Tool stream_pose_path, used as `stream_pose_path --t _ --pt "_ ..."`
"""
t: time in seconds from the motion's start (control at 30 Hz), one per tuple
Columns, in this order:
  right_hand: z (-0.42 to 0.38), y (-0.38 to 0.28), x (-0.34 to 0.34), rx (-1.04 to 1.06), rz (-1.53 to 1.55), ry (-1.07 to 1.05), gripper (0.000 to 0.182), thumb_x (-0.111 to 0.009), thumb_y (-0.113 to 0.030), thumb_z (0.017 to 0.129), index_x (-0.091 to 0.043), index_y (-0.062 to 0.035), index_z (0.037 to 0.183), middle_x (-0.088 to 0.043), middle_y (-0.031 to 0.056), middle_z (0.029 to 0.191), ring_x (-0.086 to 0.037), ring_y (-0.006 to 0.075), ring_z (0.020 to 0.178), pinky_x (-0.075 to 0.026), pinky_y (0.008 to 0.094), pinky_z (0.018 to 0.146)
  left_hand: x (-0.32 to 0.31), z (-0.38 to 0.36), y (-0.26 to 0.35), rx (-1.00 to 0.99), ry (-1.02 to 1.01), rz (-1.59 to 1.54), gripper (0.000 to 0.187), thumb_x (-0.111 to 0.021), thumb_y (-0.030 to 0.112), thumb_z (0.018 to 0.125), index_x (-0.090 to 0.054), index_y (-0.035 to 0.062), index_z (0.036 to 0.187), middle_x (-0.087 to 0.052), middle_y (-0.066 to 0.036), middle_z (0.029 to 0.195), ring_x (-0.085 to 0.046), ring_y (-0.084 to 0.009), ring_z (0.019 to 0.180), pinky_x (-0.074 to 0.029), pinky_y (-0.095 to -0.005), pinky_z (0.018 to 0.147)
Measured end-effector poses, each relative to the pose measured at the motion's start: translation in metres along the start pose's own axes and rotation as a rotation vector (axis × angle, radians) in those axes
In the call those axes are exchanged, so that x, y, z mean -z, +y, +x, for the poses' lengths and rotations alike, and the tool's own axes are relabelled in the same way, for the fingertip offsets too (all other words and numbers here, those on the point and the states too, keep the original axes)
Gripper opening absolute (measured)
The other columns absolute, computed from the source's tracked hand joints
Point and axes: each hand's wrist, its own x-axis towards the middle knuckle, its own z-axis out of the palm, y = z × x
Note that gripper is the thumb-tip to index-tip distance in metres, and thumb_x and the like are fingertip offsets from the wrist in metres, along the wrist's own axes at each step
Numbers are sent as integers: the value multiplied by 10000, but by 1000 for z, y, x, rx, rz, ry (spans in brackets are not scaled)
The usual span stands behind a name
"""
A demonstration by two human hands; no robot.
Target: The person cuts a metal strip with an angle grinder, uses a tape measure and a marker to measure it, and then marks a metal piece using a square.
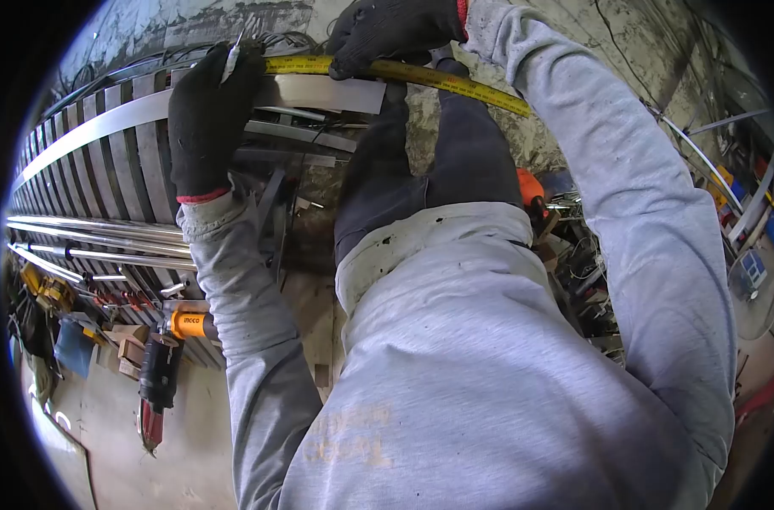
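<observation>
A yellow tape measure point(438, 78) stretches along a flat steel strip point(319, 92) at twelve o'clock, running off toward two o'clock. The right hand point(387, 32), black-gloved, has its grip clamped on the tape, pressing it to the strip. The left hand point(208, 119), just toward nine o'clock, has its grip closed on a thin metal marker point(232, 58) whose tip touches the tape's end. A rack of steel slats point(106, 161) lies at nine o'clock; a power tool point(162, 365) lies at seven o'clock
</observation>
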Motion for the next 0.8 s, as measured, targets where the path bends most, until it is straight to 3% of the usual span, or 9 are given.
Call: stream_pose_path --t 0.1,0.2,0.27,0.37,0.43,0.5,0.8 --pt "-1 -5 -1 -30 -20 -1 413 -674 -380 986 -747 4 1118 -726 87 939 -635 222 781 -521 437 709 4 2 2 -34 -32 -2 288 -678 287 1043 -744 32 1159 -727 -153 805 -700 -210 695 -529 -357 662" --pt "-1 -10 -4 -69 -51 0 420 -664 -386 993 -744 5 1125 -721 91 931 -626 229 750 -516 444 676 10 3 3 62 -127 -97 289 -686 289 1046 -745 31 1164 -724 -112 794 -663 -157 670 -512 -331 641" --pt "0 -11 -4 -73 -74 -3 427 -659 -389 995 -742 6 1135 -721 94 931 -622 234 740 -514 444 663 8 1 2 171 -77 -80 299 -685 304 1052 -753 34 1161 -722 -66 792 -631 -112 674 -502 -313 643" --pt "2 -7 -6 -55 -133 3 457 -664 -401 991 -733 12 1174 -725 104 941 -637 243 740 -524 441 662 6 -2 1 170 5 -70 286 -701 281 1042 -761 28 1161 -736 -60 803 -641 -88 704 -508 -296 660" --pt "7 0 -12 117 -191 156 486 -673 -409 985 -719 19 1209 -730 109 947 -653 247 735 -536 440 666 4 -3 -8 78 24 -88 275 -710 268 1037 -764 25 1153 -744 -56 812 -648 -86 718 -513 -290 670" --pt "8 -1 -11 74 -154 129 492 -679 -412 981 -717 19 1215 -731 111 946 -660 249 724 -538 442 656 4 -4 -13 -12 48 -105 265 -719 256 1031 -767 22 1146 -751 -52 822 -655 -84 732 -517 -284 679" --pt "2 -22 -8 -61 -160 42 456 -681 -397 988 -729 14 1180 -720 124 895 -662 252 678 -522 428 575 4 -6 -11 191 61 -305 270 -734 220 992 -776 15 1164 -762 -55 851 -669 -99 749 -532 -288 695"
